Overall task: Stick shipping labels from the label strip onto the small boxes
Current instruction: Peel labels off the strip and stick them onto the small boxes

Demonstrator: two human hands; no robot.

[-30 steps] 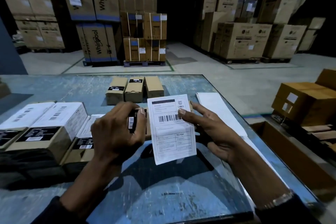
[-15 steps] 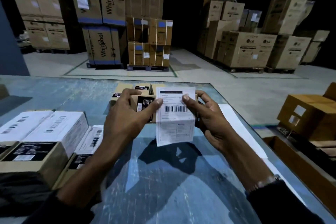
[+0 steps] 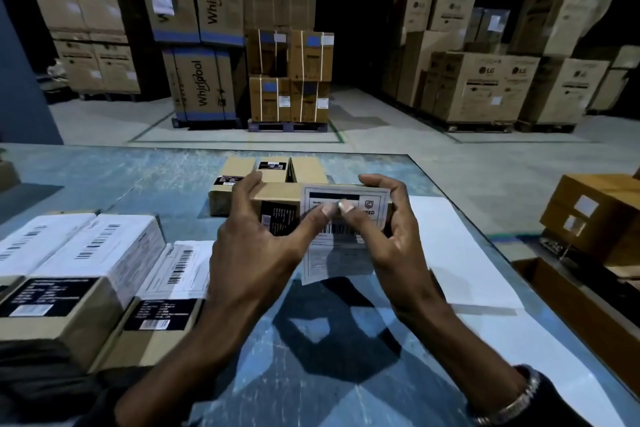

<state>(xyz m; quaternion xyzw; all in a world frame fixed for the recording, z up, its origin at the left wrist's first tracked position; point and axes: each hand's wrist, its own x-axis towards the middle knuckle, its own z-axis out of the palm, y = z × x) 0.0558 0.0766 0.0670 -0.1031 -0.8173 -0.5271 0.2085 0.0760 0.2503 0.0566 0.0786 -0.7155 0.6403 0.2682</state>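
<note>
A small brown box is held up over the blue table between both hands. My left hand grips its left end, fingers over the top and thumb on the front. My right hand grips the right end. A white shipping label with a barcode lies across the box's top and front, and both thumbs press on it near its upper part. Its lower half hangs free below the box. A white label strip lies flat on the table to the right.
Three small brown boxes stand behind the held one. Labelled boxes are packed together at the left. Cartons and an open box sit beyond the table's right edge. Tall stacked cartons fill the warehouse floor behind.
The loose label, held beside the box by my right hand, has been brought onto the box. Both thumbs now press it down and the box has been raised.
</note>
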